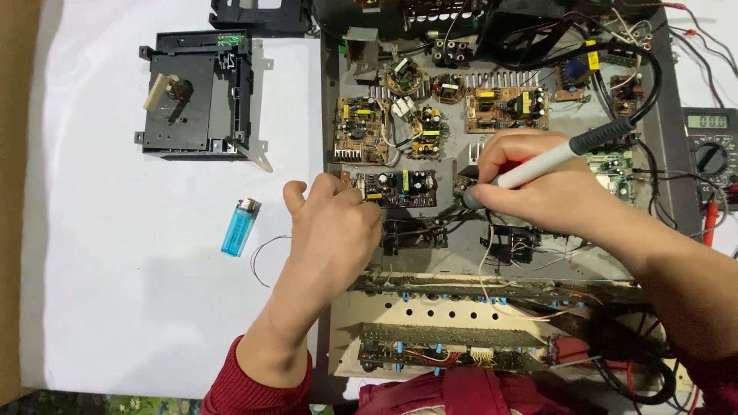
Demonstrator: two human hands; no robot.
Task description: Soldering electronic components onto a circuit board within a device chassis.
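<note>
My right hand (538, 180) grips a soldering iron (555, 157) with a white shaft and black grip, its tip down near a small circuit board (400, 188) in the middle of an opened metal chassis (461, 246). My left hand (332, 223) rests at the chassis's left edge beside that board, fingers curled; a thin wire (261, 261) loops out on the white sheet beside it, and I cannot tell whether the fingers pinch it. Both sleeves are dark red.
Several more circuit boards (507, 107) and tangled cables fill the chassis. A blue lighter (241, 227) lies on the white sheet (138, 269). A black disc-drive mechanism (196, 96) sits at the far left. A multimeter (711, 150) stands at the right edge.
</note>
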